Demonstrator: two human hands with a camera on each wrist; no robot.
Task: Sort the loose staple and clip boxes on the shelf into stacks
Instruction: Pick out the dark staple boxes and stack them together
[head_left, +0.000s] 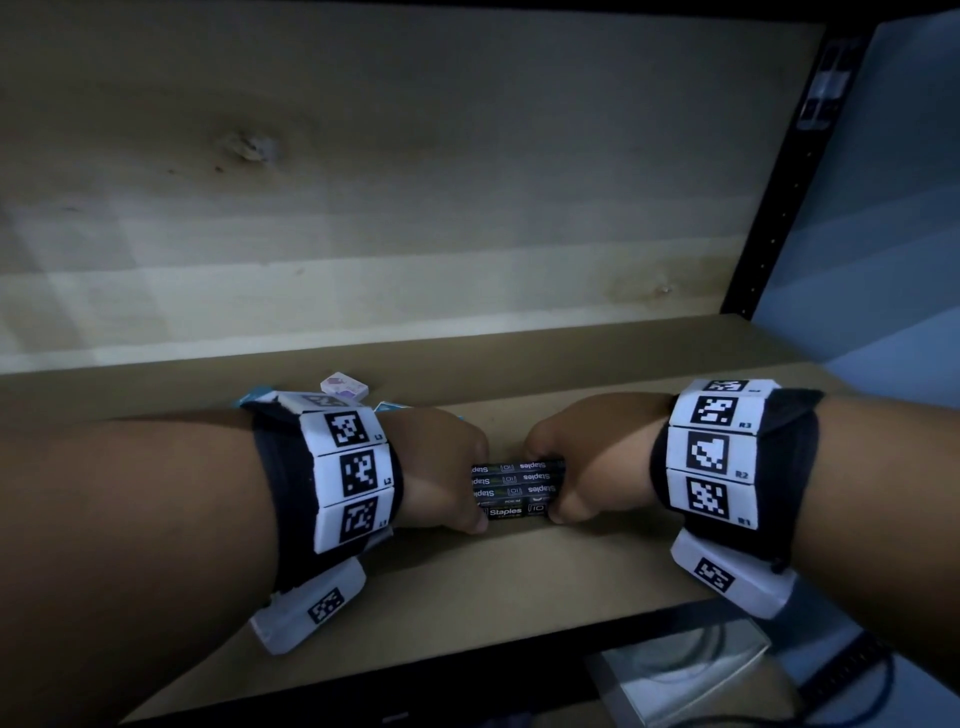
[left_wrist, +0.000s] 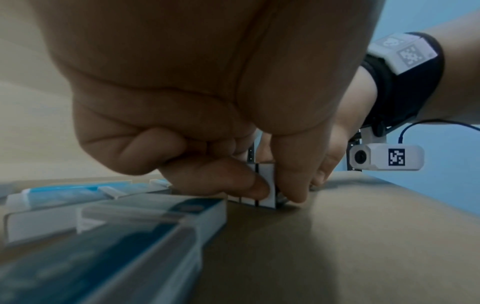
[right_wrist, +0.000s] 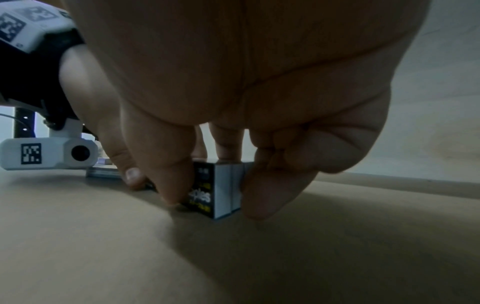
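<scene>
Left hand (head_left: 441, 467): pinches left end of the staple boxes (head_left: 517, 491).
Right hand (head_left: 597, 457): pinches their right end.
Boxes: side by side on shelf (head_left: 519, 582).

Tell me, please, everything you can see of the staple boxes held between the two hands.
The staple boxes are small, dark cardboard packs with white "Staples" lettering and pale ends, pressed side by side into one block. It rests on the brown shelf. The left hand grips one end, the right hand the other, thumbs at the near side.
</scene>
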